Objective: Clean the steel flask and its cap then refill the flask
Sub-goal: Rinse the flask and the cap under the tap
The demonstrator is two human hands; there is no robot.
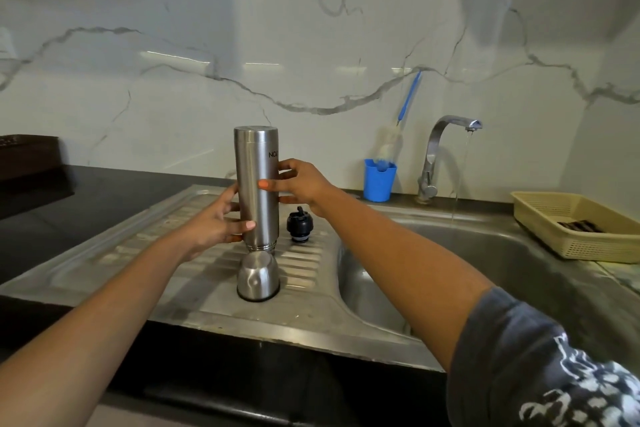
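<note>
The steel flask [256,166] stands upside down on the ribbed steel drainboard [131,246], its mouth on the ribs. My left hand [214,224] grips its lower part from the left. My right hand [298,184] holds its middle from the right, fingers curled round it. In front of the flask the steel cup-shaped cap [258,276] sits upside down. To the right of the flask, a black inner stopper [299,224] rests on the ribs.
The sink basin [485,270] lies to the right, with water running in a thin stream from the tap [446,149]. A blue cup [379,180] holding a bottle brush [398,128] stands at the wall. A beige plastic basket [540,218] sits at far right.
</note>
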